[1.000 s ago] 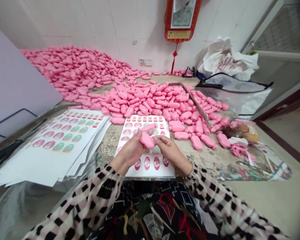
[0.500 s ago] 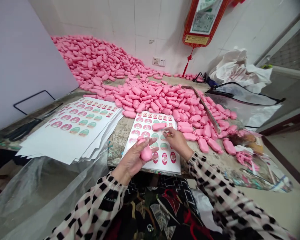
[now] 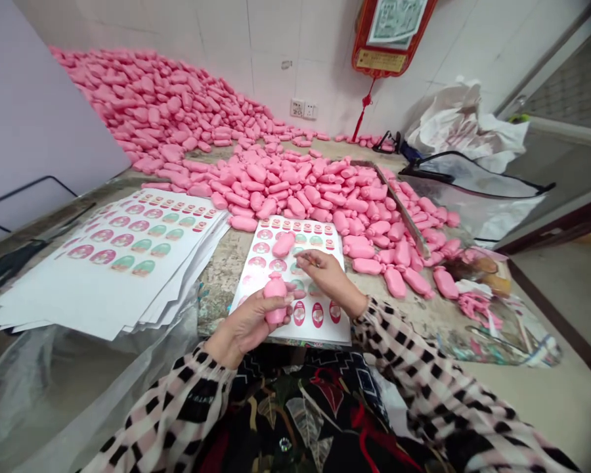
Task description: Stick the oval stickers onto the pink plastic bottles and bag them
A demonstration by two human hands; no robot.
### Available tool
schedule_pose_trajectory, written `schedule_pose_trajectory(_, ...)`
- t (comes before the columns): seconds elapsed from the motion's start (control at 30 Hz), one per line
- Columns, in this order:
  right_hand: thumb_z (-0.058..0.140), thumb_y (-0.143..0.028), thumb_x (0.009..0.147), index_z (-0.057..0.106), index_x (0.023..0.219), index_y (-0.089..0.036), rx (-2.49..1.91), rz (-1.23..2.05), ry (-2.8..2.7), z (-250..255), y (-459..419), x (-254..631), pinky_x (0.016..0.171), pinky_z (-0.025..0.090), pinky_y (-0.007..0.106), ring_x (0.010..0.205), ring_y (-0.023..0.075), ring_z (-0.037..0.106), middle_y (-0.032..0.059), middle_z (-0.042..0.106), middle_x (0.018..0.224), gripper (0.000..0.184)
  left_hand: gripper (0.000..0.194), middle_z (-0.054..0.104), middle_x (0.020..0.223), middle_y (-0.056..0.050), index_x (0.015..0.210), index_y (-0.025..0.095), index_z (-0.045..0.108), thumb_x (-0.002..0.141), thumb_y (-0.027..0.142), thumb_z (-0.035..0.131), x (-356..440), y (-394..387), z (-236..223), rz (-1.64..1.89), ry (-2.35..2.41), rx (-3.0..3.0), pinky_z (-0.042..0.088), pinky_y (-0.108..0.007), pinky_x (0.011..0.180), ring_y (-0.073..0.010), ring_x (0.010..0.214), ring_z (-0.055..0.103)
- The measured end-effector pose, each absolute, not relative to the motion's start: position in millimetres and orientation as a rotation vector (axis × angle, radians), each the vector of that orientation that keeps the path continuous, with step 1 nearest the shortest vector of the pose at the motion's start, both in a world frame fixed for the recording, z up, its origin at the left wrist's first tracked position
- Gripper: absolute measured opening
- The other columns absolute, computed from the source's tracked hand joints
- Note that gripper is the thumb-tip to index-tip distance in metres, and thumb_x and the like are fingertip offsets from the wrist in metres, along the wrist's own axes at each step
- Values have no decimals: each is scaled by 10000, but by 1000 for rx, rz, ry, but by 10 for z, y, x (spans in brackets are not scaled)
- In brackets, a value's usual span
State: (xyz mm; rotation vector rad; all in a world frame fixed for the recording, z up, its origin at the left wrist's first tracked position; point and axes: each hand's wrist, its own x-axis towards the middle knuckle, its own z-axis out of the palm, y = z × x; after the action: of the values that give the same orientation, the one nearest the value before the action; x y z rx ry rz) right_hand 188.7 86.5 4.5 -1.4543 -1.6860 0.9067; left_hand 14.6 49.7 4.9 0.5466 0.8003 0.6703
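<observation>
Left hand (image 3: 246, 323) clamped around an upright pink soap bar (image 3: 276, 299), held over the 7 o'clock part of a printed label sheet (image 3: 320, 332). Right hand (image 3: 331, 276) on the sheet's 3 o'clock side, fingertips (image 3: 309, 260) pinched together on a small item, too small to identify. A second bar (image 3: 284, 244) lies on the sheet; a heap of bars (image 3: 295, 190) sits at 12 o'clock, stacked sheets (image 3: 128, 263) at 9 o'clock.

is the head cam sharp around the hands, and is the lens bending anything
Head view: light is soft and even, no harsh glare on the sticker sheets; the pink soap bar in the left hand and the right hand look fairly sharp; the wide lens bends the tiled wall and stretches the checked sleeve at the edge.
</observation>
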Motion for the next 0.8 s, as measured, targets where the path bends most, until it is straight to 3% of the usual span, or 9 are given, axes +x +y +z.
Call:
schedule_pose_trajectory(0.1,525,-415,819,614,987,-178,-1281,1262,-1506,108,679,1985,743,469,282,829,142,594,34,643,911,304,279,644,942,-113,953,127,599,687,152,680,307,510,45,559,722,648,452,-230,601,-109,658,569)
schedule_pose_trajectory(0.3,578,-461,766,609,952,-194,-1341,1392,-1460,187,354,2166,445,394,208,494,80,482,-24,573,690,327,260,629,759,-75,928,113,573,743,282,644,545,490,-5,396,675,787,384,-203,497,-86,545,510)
schedule_pose_trajectory(0.43,598,-445,749,557,1109,-206,-1513,1110,-1482,10,395,2568,582,443,235,653,105,531,4,590,866,434,352,633,789,-84,1031,141,505,779,369,596,581,527,27,397,727,843,339,-197,459,-88,533,495)
schedule_pose_trajectory(0.6,445,-366,851,629,856,-184,-1867,665,-1578,-300,590,3030,714,420,270,780,162,570,27,653,842,259,403,609,749,-39,1051,164,498,726,362,629,659,677,101,408,854,997,295,-196,430,-96,515,489)
schedule_pose_trajectory(0.8,414,-300,874,616,983,-238,-1975,416,-1618,-339,693,2941,731,399,264,872,171,593,15,671,971,237,178,581,756,7,845,197,556,735,335,583,832,923,1,507,1076,1841,399,-271,624,-159,703,536)
